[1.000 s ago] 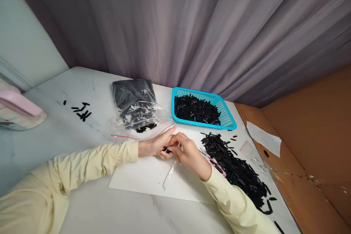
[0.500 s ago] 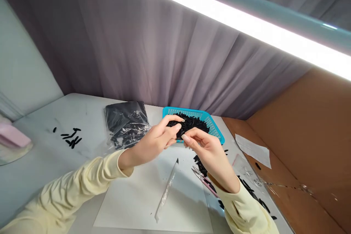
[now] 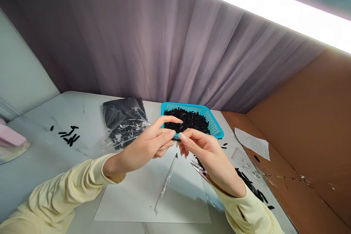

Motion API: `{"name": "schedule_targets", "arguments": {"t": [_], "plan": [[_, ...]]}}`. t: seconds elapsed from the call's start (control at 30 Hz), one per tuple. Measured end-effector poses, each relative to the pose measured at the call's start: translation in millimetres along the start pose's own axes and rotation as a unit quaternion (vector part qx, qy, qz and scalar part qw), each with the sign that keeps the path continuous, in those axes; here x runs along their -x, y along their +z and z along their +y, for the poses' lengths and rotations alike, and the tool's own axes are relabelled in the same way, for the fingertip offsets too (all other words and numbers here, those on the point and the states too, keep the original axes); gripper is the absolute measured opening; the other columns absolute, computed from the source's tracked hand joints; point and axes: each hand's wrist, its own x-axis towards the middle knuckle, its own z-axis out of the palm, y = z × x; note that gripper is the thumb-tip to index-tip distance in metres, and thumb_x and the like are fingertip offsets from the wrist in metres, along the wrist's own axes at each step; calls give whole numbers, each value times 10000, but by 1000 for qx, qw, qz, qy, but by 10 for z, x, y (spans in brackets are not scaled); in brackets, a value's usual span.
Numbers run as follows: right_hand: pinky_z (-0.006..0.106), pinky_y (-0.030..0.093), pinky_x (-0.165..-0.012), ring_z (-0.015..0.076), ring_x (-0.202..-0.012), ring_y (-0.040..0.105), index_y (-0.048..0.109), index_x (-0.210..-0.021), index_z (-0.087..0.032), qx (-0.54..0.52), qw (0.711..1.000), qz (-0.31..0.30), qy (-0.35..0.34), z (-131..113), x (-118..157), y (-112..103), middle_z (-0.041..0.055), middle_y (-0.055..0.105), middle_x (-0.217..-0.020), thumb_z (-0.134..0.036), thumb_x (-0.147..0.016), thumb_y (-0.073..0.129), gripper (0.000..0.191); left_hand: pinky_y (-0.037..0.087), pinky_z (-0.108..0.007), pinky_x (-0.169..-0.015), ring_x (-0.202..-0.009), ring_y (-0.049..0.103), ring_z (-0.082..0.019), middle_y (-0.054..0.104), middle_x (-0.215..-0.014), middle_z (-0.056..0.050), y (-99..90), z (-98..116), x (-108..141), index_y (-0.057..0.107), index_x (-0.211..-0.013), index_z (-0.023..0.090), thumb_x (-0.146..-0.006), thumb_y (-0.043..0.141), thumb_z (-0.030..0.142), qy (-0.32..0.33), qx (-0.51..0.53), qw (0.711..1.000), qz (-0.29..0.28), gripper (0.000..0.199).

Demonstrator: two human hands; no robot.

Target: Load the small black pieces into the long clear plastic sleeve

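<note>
A slim black strip (image 3: 176, 139) is held up between two bare hands, just in front of the blue basket (image 3: 214, 124) as seen from the wearer's side. By the left hand (image 3: 145, 146) it is pinched between thumb and fingers, the index finger raised and apart; by the right hand (image 3: 216, 157) it is gripped at thumb and fingertip, the other fingers curled below. Just how far the fingers are closed around it is partly hidden.

Nearer the wearer than the basket, a white sheet (image 3: 131, 204) is spread on the counter (image 3: 85, 111), crossed by a narrow clear plastic sleeve (image 3: 164, 190) with a dark tip. Pink-handled scissors (image 3: 197, 168) are seen to the basket's near right, partly hidden by the right arm. A clear bag (image 3: 124, 117) of dark pieces is set to its left.

So small a piece is best handled with light, even pressure, its ends kept level and the fingertips close together. Steadiness may be lost if it is squeezed or twisted, and the right wrist is best kept clear of the scissor points.
</note>
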Motion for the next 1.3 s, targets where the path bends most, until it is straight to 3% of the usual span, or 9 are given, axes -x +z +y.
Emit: {"name": "schedule_targets", "arguments": {"t": [0.43,0.63,0.9,1.13,1.3], "plan": [[241,364,-567,109,-607,448,537,-707,-174,-119,993,-14,16,2,30,39,-18,505,-635,-369,-860,547,248,193,-211,-435,-462,179,-65,252,-550,94,58,-33,51,386,-1171,199,-955,347,268,61,0,998,8,230],[236,374,-572,104,-601,443,540,-707,-171,-103,995,6,-4,2,44,35,-20,496,-633,-363,-857,553,243,241,-228,-474,-486,219,-81,260,-567,86,82,-65,56,357,-1211,178,-957,320,259,102,-30,994,1,268],[243,389,-573,111,-591,442,536,-723,-176,-50,999,20,1,-43,79,61,-9,502,-635,-389,-861,531,254,262,-255,-511,-569,334,-108,422,-691,28,61,-37,107,294,-1292,164,-914,305,245,111,-180,977,3,387],[236,378,-566,106,-585,436,537,-711,-172,-29,999,31,-17,-35,78,53,-14,495,-627,-381,-864,529,259,277,-256,-525,-545,330,-97,495,-750,14,48,-75,99,286,-1285,180,-910,281,191,140,-193,971,-13,375],[242,379,-576,112,-599,445,534,-706,-177,-7,999,36,-33,-49,93,57,-10,499,-641,-370,-870,517,254,304,-260,-553,-574,361,-107,463,-714,17,48,-107,87,302,-1256,173,-939,251,207,161,-199,967,-7,323]]}}
